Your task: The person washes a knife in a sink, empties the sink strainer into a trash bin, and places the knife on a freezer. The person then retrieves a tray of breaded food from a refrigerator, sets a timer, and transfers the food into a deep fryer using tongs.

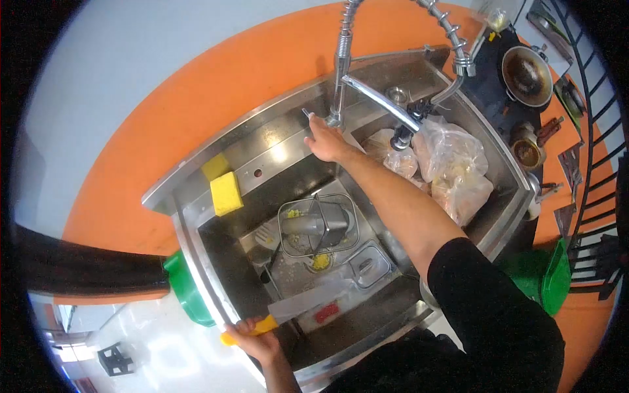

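My left hand (257, 342) is closed around the yellow handle of a large kitchen knife (313, 299). The wide blade points right, over the near part of the sink basin. My right hand (325, 139) reaches across to the back ledge, its fingers closed on the small metal faucet lever (306, 113) beside the spring faucet's base. In the left basin sits a wire basket (318, 251) with a metal container in it. Around it lie a slotted spatula (266, 236), a metal lid (371, 265) and a red item (325, 313) I cannot identify.
A yellow sponge (227, 194) rests on the ledge's left end. Plastic bags (452, 164) fill the right basin, below the hanging spray head (401, 137). A wok (527, 75) stands at the right. Green bins (189, 291) flank the sink.
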Available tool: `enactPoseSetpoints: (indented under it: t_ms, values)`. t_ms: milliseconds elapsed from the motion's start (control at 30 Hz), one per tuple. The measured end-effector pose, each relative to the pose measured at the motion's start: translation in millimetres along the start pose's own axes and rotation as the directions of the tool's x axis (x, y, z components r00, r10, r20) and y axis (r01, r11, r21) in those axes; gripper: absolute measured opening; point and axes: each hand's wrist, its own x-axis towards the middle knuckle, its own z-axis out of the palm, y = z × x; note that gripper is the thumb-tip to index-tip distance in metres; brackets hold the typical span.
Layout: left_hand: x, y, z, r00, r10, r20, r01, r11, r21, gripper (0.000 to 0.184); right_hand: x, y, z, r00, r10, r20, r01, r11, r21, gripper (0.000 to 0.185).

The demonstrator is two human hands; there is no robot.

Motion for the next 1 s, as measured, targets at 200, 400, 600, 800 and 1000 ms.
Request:
enactPoseSetpoints:
  t_ms: [200,400,600,800,1000]
  values:
    - [13,-20,-4,1.0,0.029,-0.001,-0.029,0.996,0.082,0.039,-64,19,-10,0.966,-0.249,-0.071,0.246,0.968,-0.047,0.057]
    - [14,-24,-2,0.996,0.084,0.013,-0.085,0.989,0.123,0.033,-141,108,-26,0.69,0.432,-0.58,0.068,0.76,0.647,0.027]
    - [4,-27,4,0.994,0.084,0.063,-0.092,0.986,0.142,0.03,-121,121,-93,0.808,0.252,-0.533,0.056,0.867,0.495,0.038]
    - [-10,-20,12,0.986,0.048,0.162,-0.064,0.993,0.099,0.031,-123,138,-98,0.869,0.322,-0.375,-0.213,0.929,0.304,0.029]
    - [-18,-11,14,0.988,0.042,0.15,-0.067,0.984,0.167,0.031,-153,135,-112,0.861,0.328,-0.388,-0.233,0.933,0.272,0.022]
